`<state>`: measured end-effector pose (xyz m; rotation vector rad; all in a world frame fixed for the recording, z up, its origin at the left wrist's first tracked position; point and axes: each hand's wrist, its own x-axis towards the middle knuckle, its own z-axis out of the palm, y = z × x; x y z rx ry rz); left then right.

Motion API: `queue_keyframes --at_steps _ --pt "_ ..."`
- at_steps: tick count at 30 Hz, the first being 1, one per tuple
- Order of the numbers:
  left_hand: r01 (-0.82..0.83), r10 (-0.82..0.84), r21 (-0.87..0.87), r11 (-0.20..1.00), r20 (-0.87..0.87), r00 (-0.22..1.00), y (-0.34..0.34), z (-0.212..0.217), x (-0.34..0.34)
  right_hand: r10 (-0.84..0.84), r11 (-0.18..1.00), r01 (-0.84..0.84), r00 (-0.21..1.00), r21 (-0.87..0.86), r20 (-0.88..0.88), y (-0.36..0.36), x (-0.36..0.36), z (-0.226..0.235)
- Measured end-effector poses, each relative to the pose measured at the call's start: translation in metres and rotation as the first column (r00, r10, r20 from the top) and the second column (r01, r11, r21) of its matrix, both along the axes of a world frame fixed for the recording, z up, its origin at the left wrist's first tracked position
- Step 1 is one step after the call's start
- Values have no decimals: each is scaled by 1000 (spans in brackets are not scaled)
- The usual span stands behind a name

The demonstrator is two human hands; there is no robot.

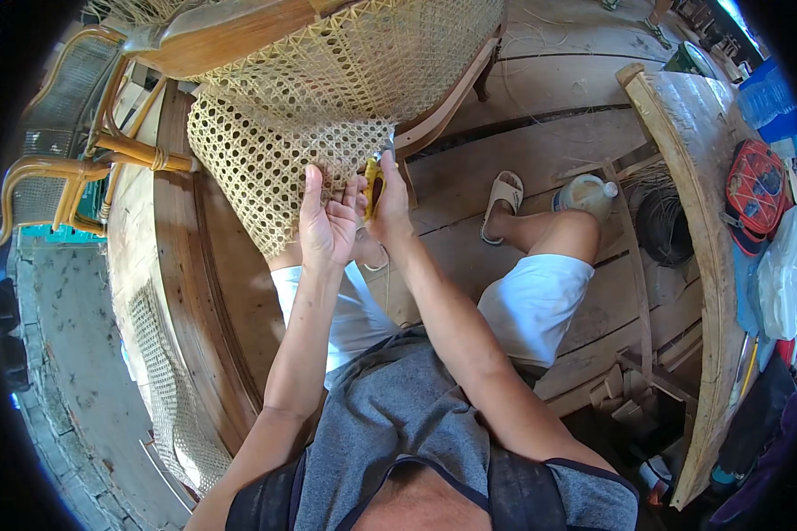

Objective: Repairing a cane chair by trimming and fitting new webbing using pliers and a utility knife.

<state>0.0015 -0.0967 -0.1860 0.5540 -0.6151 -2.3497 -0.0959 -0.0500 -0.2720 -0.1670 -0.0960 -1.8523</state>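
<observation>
A sheet of woven cane webbing (266, 159) hangs from a curved wooden chair frame (230, 44) and drapes toward my lap. My left hand (329, 228) is turned palm up at the webbing's loose edge, its thumb pointing away from me and its curled fingers on the edge. Just to its right, my right hand (391, 202) grips a yellow-handled cutting tool (375, 188). The tool's metal tip points away from me, beside the webbing's edge. Whether its blades touch a strand is too small to tell.
On the left stand rattan chairs (58, 177) beside a wooden ledge (181, 292). A rough-edged wooden bench (700, 177) on the right bears a red bag (757, 186) and white plastic bags (784, 274). A whitish container (586, 196) and coiled dark wire (664, 226) lie on the plank floor (540, 142).
</observation>
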Motion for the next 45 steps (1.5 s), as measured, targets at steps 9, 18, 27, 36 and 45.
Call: queue_keyframes --at_steps 9,18,27,36,45 --pt "-218 218 4 976 -29 976 7 4 -8 245 573 622 492 534 -835 31 -9 -10" --pt "-228 228 -22 973 26 973 11 10 -9 0 907 143 941 397 -340 11 -36 1" --pt "-237 237 -4 972 5 972 10 10 -8 -260 910 266 964 317 -63 -25 1 10" --pt "-218 218 3 976 2 976 14 16 -11 -282 930 252 956 267 81 -55 4 -7" --pt "-176 176 -6 984 -27 984 14 17 -7 -343 859 347 936 375 -82 -35 6 19"
